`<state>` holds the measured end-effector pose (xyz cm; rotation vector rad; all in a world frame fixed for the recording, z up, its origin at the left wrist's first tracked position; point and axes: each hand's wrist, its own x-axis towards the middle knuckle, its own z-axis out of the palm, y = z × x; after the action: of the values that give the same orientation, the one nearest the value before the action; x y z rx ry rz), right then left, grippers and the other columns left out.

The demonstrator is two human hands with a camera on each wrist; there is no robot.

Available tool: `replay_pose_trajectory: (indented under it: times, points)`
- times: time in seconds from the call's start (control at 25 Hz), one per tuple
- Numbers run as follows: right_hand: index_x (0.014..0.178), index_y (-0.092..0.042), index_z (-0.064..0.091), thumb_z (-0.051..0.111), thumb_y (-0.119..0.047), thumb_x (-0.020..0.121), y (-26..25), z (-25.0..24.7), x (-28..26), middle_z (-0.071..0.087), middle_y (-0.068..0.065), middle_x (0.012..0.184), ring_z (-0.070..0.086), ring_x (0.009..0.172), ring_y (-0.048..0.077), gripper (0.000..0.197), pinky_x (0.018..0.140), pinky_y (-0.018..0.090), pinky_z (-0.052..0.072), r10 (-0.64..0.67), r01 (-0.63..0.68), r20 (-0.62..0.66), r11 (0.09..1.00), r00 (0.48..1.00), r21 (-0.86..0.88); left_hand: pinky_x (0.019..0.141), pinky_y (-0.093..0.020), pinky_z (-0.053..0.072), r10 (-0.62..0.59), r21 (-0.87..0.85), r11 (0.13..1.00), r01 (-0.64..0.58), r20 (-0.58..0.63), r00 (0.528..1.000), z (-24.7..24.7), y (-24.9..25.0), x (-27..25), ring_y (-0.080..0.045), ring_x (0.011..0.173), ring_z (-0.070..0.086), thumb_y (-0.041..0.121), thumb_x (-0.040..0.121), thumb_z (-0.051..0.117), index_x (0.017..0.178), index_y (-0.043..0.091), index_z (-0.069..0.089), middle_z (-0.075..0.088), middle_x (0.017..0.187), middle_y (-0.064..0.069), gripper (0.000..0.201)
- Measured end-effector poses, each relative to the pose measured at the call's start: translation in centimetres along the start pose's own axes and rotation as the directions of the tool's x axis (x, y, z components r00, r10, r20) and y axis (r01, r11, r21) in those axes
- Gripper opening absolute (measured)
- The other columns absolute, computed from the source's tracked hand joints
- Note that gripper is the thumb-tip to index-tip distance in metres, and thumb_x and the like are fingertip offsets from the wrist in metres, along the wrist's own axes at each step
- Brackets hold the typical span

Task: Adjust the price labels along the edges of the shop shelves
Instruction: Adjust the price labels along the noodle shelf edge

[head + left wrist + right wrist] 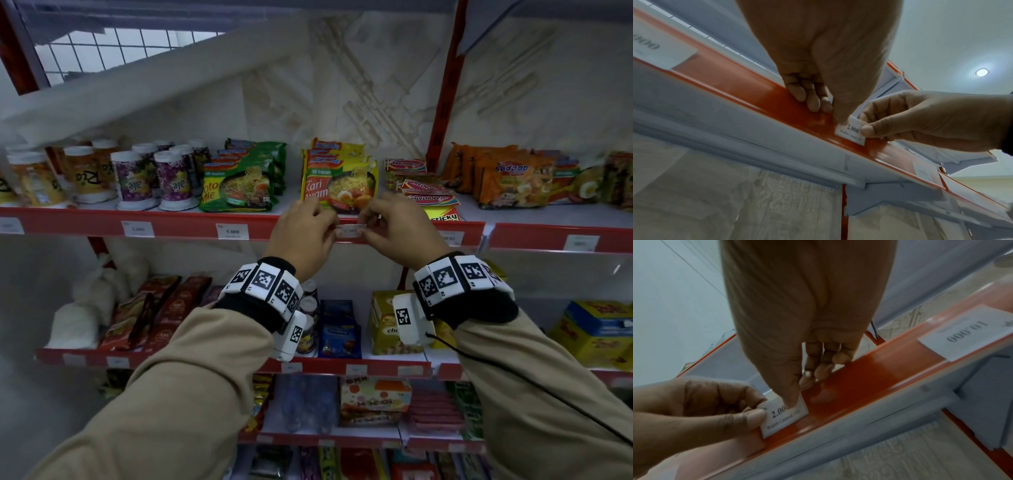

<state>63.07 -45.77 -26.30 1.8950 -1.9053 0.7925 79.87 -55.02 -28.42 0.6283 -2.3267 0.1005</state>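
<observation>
While both hands pinch one price label on the red shelf edge, noodle packets above

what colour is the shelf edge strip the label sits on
Red-orange, glossy; the shelf edge strip shows best in the left wrist view, under the white label.

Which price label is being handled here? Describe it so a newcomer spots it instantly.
On the red front rail of the upper stocked shelf, below the yellow noodle packets, sits a small white paper label. It reads 2.000 and, unlike its neighbours, is pinched by both the left hand and right hand.
</observation>
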Motion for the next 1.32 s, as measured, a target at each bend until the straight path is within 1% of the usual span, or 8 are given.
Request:
replay_pose_trajectory:
  times: [0.2, 0.28, 0.4, 0.68, 0.84, 0.96, 1.12, 1.32]
  points:
    - [0.091, -0.017, 0.068, 0.069, -0.022, 0.083, 0.1, 0.3, -0.3, 0.05, -0.005, 0.087, 0.036, 0.087, 0.008, 0.009, 0.072, 0.026, 0.03, -0.02, 0.019, -0.015, 0.999, 1.0, -0.031, 0.071, -0.033, 0.033, 0.019, 0.069, 0.997, -0.018, -0.014, 1.0, 0.0, 0.1, -0.2, -0.028, 0.09, 0.047, 0.025, 0.09, 0.058, 0.096, 0.009, 0.062, 0.053, 0.097, -0.01, 0.017]
    - [0.092, -0.017, 0.068, 0.067, -0.023, 0.085, 0.1, 0.5, -0.4, 0.047, -0.006, 0.087, 0.039, 0.09, 0.012, 0.009, 0.072, 0.027, 0.03, -0.008, 0.007, -0.016, 0.999, 1.0, -0.04, 0.072, -0.034, 0.035, 0.026, 0.08, 0.996, -0.025, -0.008, 1.0, 0.0, 0.2, -0.2, -0.027, 0.089, 0.047, 0.023, 0.09, 0.057, 0.096, 0.011, 0.061, 0.053, 0.097, -0.009, 0.013]
    - [0.091, -0.017, 0.068, 0.067, -0.023, 0.085, 0.1, 0.9, -0.6, 0.052, -0.002, 0.089, 0.045, 0.095, 0.022, 0.009, 0.075, 0.028, 0.031, 0.012, -0.013, -0.028, 0.999, 1.0, -0.04, 0.069, -0.035, 0.034, 0.032, 0.091, 0.995, -0.032, -0.005, 0.999, -0.1, 0.1, -0.1, -0.028, 0.087, 0.047, 0.019, 0.09, 0.056, 0.096, 0.01, 0.062, 0.053, 0.096, -0.011, 0.012]
    - [0.088, -0.016, 0.066, 0.069, -0.023, 0.083, 0.1, 1.2, -0.6, 0.044, -0.007, 0.085, 0.047, 0.094, 0.026, 0.009, 0.076, 0.03, 0.033, 0.021, -0.022, -0.03, 0.999, 0.999, -0.032, 0.071, -0.037, 0.037, 0.017, 0.133, 0.991, -0.022, 0.039, 0.999, -0.4, 0.0, 0.1, -0.029, 0.091, 0.048, 0.022, 0.092, 0.054, 0.098, 0.007, 0.063, 0.054, 0.1, -0.012, 0.018]
    - [0.087, -0.014, 0.067, 0.07, -0.022, 0.083, -0.2, 1.0, -0.7, 0.047, -0.003, 0.085, 0.047, 0.094, 0.028, 0.01, 0.076, 0.033, 0.037, 0.054, -0.055, -0.038, 0.998, 0.998, -0.024, 0.071, -0.032, 0.033, 0.04, 0.107, 0.993, -0.043, 0.033, 0.999, -0.4, -0.2, 0.1, -0.027, 0.092, 0.047, 0.025, 0.094, 0.053, 0.099, 0.008, 0.063, 0.054, 0.1, -0.01, 0.02]
    - [0.088, -0.013, 0.066, 0.07, -0.021, 0.083, -0.5, 0.6, -0.8, 0.053, 0.002, 0.086, 0.048, 0.092, 0.028, 0.01, 0.076, 0.032, 0.035, 0.051, -0.051, -0.026, 0.998, 0.998, -0.027, 0.07, -0.028, 0.028, 0.049, 0.093, 0.994, -0.052, 0.028, 0.998, -0.5, -0.4, 0.1, -0.025, 0.092, 0.047, 0.025, 0.093, 0.053, 0.099, 0.01, 0.063, 0.055, 0.099, -0.008, 0.019]
    - [0.09, -0.014, 0.063, 0.074, -0.021, 0.079, -1.0, 0.3, -1.1, 0.053, -0.002, 0.082, 0.049, 0.087, 0.024, 0.017, 0.073, 0.034, 0.038, 0.075, -0.073, -0.06, 0.997, 0.995, 0.033, 0.072, -0.032, 0.036, 0.052, 0.038, 0.998, -0.052, 0.02, 0.998, -0.8, -0.4, 0.0, -0.025, 0.093, 0.05, 0.026, 0.089, 0.059, 0.103, 0.013, 0.057, 0.057, 0.101, -0.006, 0.019]
    - [0.088, -0.013, 0.065, 0.075, -0.016, 0.077, -1.0, 0.1, -1.5, 0.057, 0.005, 0.088, 0.05, 0.091, 0.026, 0.016, 0.074, 0.031, 0.036, 0.101, -0.1, -0.06, 0.995, 0.993, 0.03, 0.067, -0.03, 0.032, 0.075, 0.059, 0.995, -0.077, 0.029, 0.997, -0.9, -0.5, -0.3, -0.026, 0.091, 0.048, 0.023, 0.088, 0.059, 0.1, 0.012, 0.055, 0.055, 0.1, -0.007, 0.016]
